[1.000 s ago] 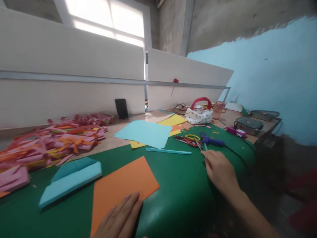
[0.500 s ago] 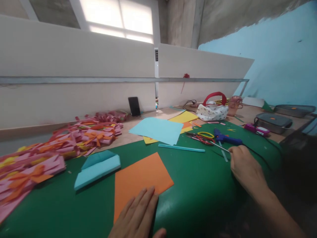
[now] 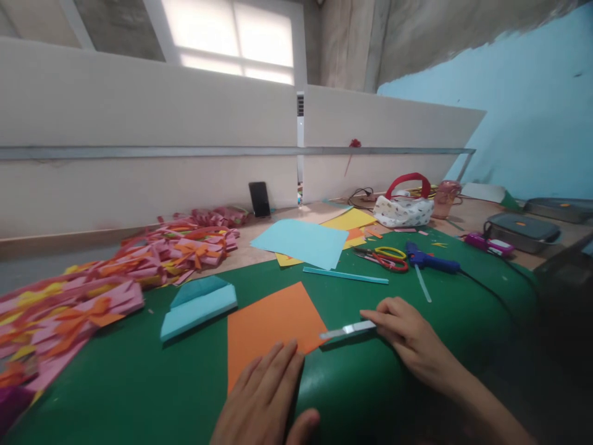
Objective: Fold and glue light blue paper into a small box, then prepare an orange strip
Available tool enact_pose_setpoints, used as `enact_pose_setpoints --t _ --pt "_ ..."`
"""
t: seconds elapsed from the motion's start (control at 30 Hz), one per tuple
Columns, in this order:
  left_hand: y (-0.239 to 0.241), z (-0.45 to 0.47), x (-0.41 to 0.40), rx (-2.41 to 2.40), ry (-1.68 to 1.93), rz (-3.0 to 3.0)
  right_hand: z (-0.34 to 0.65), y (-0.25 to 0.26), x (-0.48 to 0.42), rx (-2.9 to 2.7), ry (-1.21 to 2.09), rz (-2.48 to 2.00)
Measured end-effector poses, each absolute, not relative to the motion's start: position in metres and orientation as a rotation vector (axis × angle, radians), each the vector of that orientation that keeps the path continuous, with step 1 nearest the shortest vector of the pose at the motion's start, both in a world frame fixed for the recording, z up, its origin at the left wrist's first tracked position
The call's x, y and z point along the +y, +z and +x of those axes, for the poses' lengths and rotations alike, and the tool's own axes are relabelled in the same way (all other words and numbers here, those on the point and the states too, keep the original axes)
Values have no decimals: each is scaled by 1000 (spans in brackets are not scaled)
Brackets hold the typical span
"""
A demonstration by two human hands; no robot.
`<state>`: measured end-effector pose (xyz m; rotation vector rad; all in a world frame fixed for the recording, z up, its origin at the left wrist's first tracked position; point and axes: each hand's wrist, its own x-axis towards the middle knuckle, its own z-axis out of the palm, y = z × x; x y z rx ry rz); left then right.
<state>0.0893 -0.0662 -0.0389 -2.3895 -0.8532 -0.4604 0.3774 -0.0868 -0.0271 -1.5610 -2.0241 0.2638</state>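
My left hand [image 3: 264, 395] lies with fingers stretched out on the near edge of an orange paper sheet [image 3: 273, 321]. My right hand [image 3: 410, 334] pinches a narrow silver metal strip [image 3: 354, 329], much like a ruler. Its far tip meets the right corner of the orange sheet; whether it rests on the paper or just above, I cannot tell. Left of the sheet sits a folded light-blue paper stack [image 3: 199, 312]. Beyond it are a large light-blue sheet [image 3: 301, 241] and a thin blue paper strip [image 3: 345, 275].
Scissors [image 3: 391, 259] lie beside a blue glue gun [image 3: 430, 259] with a trailing cord. Pink and orange paper garlands [image 3: 176, 253] crowd the left side. Toward the back stand a phone [image 3: 259, 199], a white patterned basket [image 3: 403, 211] and grey lidded boxes [image 3: 523, 232].
My right hand has brought the metal strip leftward and nearer, from beside the scissors to the orange sheet's corner. My left hand stays on the sheet. The view has shifted slightly.
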Motion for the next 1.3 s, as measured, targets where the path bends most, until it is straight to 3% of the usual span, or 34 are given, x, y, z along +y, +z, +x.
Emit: enact_pose_setpoints --t 0.23,0.87,1.3 --pt "-34 96 -69 -925 -517 -2442 380 -28 -84 -1871 379 -1511" --pt "-23 103 -82 -1280 -426 -2698 376 -22 -86 -2116 215 -1567" --pt "-25 101 -82 -1223 -515 -2678 373 -20 -87 -2132 181 -1589"
